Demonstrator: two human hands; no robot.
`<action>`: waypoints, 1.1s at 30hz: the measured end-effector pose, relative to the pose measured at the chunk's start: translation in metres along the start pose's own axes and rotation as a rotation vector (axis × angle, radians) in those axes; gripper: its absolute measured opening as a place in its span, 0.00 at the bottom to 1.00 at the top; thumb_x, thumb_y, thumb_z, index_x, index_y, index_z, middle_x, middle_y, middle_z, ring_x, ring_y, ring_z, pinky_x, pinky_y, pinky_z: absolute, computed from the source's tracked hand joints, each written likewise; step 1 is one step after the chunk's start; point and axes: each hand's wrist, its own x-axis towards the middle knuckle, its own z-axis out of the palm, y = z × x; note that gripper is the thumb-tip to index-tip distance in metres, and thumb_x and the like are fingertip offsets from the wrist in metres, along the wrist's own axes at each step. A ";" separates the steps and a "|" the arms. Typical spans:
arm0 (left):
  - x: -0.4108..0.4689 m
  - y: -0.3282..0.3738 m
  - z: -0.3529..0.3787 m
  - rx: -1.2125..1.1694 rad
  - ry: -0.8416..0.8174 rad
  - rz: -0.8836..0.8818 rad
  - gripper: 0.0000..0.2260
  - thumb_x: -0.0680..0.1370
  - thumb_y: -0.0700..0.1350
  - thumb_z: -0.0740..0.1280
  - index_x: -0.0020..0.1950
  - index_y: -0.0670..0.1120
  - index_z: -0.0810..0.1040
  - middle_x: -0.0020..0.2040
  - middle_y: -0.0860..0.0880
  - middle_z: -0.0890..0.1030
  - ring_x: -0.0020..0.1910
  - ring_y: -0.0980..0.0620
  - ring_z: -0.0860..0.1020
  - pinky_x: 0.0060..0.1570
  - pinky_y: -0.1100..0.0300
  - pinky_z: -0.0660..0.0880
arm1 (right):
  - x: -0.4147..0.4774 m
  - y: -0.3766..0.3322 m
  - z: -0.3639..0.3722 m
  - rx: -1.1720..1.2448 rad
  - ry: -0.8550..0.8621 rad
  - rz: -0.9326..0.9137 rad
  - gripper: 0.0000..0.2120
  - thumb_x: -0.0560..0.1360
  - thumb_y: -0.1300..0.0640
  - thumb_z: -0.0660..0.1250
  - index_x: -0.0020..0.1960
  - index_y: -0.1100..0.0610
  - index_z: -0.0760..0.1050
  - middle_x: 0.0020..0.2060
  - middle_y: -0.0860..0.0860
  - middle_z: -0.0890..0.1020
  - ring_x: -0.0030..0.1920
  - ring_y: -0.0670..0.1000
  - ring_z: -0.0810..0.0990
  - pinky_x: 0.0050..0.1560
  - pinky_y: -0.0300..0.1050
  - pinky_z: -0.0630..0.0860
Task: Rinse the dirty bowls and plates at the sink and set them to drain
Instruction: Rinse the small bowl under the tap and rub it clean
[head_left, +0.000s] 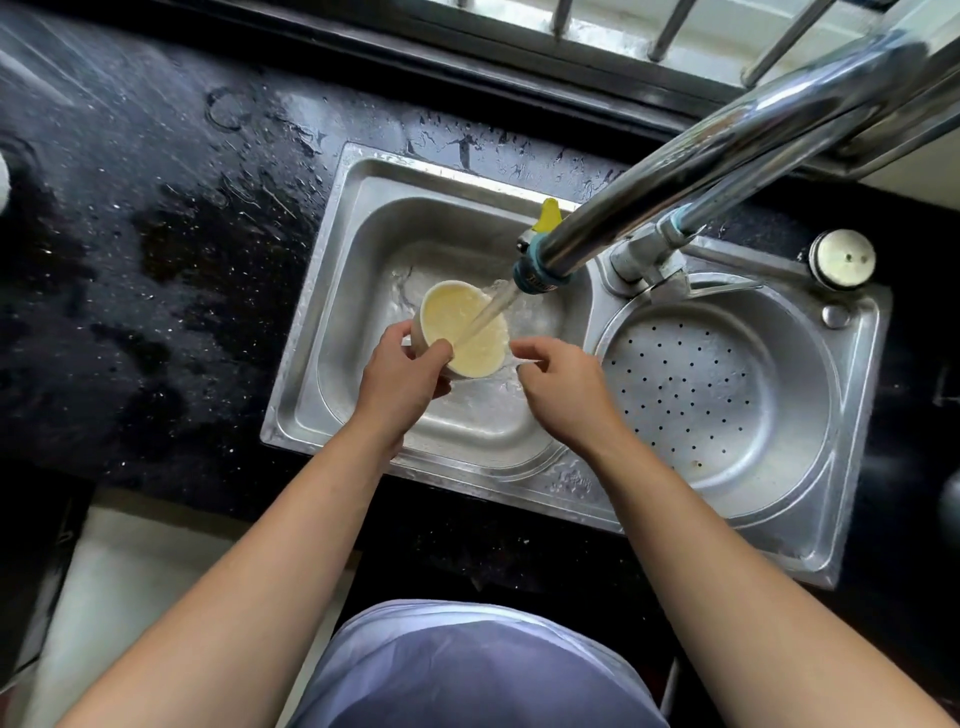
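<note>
Black speckled countertop (156, 249): wet, beaded with drops, dark puddles left of the basin. Set into it, a stainless steel double sink (332, 332). Left basin rectangular with rounded corners, water pooled on its floor. Right basin holds a round metal strainer pan (727, 405), perforated with small holes, nothing in it. A round metal cap (841, 259) sits on the sink deck at the far right corner.

Chrome faucet spout (727, 150) runs diagonally from upper right, crossing over the divider between basins; it blocks part of the deck behind it. Its tip carries a teal collar and a yellow tab (549, 215). Water stream (491, 314) falls from the tip into the bowl.

Both forearms bare, reaching forward over the near sink edge.

Left hand (402, 376): fingers curled round the near-left side of the bowl, thumb lying over the rim; a firm hold.

Right hand (563, 387): just right of the bowl, fingers bent loosely inward, tips near the rim; contact cannot be confirmed, nothing held.

Bowl (464, 332): small, round, white outside, tilted toward the stream, above the left basin. Interior shows cloudy yellowish water.
</note>
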 end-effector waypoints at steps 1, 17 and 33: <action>-0.001 0.001 0.000 0.003 -0.004 0.000 0.22 0.70 0.50 0.69 0.64 0.50 0.77 0.49 0.47 0.86 0.41 0.52 0.87 0.42 0.57 0.85 | 0.000 -0.002 0.003 -0.010 0.001 -0.011 0.21 0.77 0.61 0.61 0.67 0.55 0.80 0.64 0.51 0.83 0.65 0.51 0.79 0.62 0.38 0.68; -0.001 0.004 -0.005 0.023 -0.016 0.048 0.22 0.67 0.54 0.75 0.60 0.51 0.81 0.48 0.46 0.86 0.37 0.51 0.85 0.42 0.53 0.85 | 0.009 -0.039 0.019 -0.252 -0.290 -0.361 0.19 0.79 0.62 0.58 0.64 0.51 0.80 0.58 0.55 0.84 0.50 0.54 0.78 0.45 0.42 0.68; 0.001 -0.001 0.007 -0.217 -0.150 -0.169 0.18 0.73 0.36 0.60 0.61 0.41 0.78 0.58 0.36 0.81 0.44 0.36 0.88 0.42 0.49 0.85 | 0.033 0.070 -0.116 0.299 0.438 0.464 0.22 0.68 0.55 0.60 0.60 0.59 0.76 0.49 0.54 0.82 0.56 0.60 0.82 0.60 0.64 0.80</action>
